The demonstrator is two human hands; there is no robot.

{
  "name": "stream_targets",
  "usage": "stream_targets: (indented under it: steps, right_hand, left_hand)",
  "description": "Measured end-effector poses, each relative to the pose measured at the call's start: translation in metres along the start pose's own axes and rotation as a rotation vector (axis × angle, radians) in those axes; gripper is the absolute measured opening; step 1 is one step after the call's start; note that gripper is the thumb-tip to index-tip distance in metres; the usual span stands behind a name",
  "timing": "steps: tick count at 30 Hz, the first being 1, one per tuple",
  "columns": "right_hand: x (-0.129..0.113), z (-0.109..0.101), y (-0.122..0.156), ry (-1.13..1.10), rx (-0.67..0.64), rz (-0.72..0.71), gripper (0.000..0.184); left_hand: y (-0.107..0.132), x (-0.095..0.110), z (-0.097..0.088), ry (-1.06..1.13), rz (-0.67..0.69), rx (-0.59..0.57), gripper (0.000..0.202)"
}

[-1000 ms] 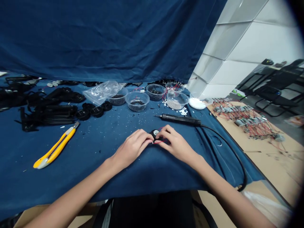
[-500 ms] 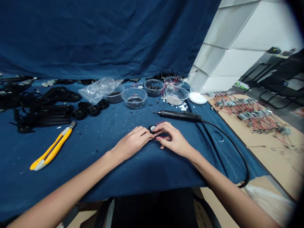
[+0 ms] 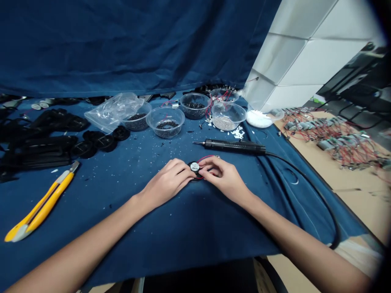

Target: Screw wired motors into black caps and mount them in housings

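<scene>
A small round black part [image 3: 194, 167] with a white centre and red wires lies on the blue cloth [image 3: 152, 211] at the middle. My left hand [image 3: 167, 182] pinches its left side with curled fingers. My right hand [image 3: 224, 178] pinches its right side, where a red wire [image 3: 205, 158] loops out. Just beyond the hands lies a black electric screwdriver [image 3: 232, 146], its cable [image 3: 317, 195] trailing off to the right.
A yellow utility knife [image 3: 39, 207] lies at the left. Black plastic parts [image 3: 45, 138] are piled at the back left. Several clear bowls [image 3: 165, 121] of small pieces and a plastic bag [image 3: 111, 110] stand at the back. Wired motors [image 3: 332, 140] cover the wooden table on the right.
The camera has shifted, so the scene slides left and down. Both hands stay on the small part with only slight finger movement.
</scene>
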State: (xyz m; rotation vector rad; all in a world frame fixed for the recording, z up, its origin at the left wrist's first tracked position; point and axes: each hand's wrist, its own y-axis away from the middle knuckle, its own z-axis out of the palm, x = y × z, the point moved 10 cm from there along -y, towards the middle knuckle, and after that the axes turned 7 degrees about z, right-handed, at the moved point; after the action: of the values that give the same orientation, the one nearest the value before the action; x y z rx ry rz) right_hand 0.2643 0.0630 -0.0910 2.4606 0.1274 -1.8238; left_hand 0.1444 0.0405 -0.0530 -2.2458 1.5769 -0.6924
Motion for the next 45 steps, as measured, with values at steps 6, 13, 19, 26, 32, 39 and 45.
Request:
stream_targets:
  steps: [6, 13, 19, 26, 32, 39, 45]
  right_hand:
    - [-0.004, 0.001, -0.004, 0.065, -0.023, -0.086, 0.014]
    - [-0.004, 0.002, -0.003, 0.081, -0.02, -0.106, 0.015]
    - [-0.001, 0.0, -0.004, 0.071, -0.015, -0.099, 0.015]
    - [-0.001, 0.001, -0.004, 0.037, -0.014, -0.084, 0.017]
    - [-0.008, 0.003, -0.001, 0.073, -0.022, -0.118, 0.018]
    - [-0.025, -0.003, 0.013, 0.302, 0.078, -0.224, 0.019]
    - [-0.004, -0.06, 0.032, 0.018, 0.419, 0.016, 0.015]
  left_hand:
    - [0.0, -0.002, 0.001, 0.005, -0.004, -0.015, 0.02]
    - [-0.002, 0.009, 0.0, -0.115, 0.042, -0.023, 0.017]
    - [-0.003, 0.012, 0.003, -0.167, 0.082, -0.07, 0.016]
    - [-0.002, 0.009, 0.001, -0.143, 0.068, -0.042, 0.015]
    - [0.0, 0.006, -0.002, -0.164, 0.014, -0.03, 0.015]
    - [0.008, 0.003, -0.002, -0.088, -0.023, -0.057, 0.021]
    - [0.01, 0.002, -0.004, 0.016, -0.019, -0.051, 0.024]
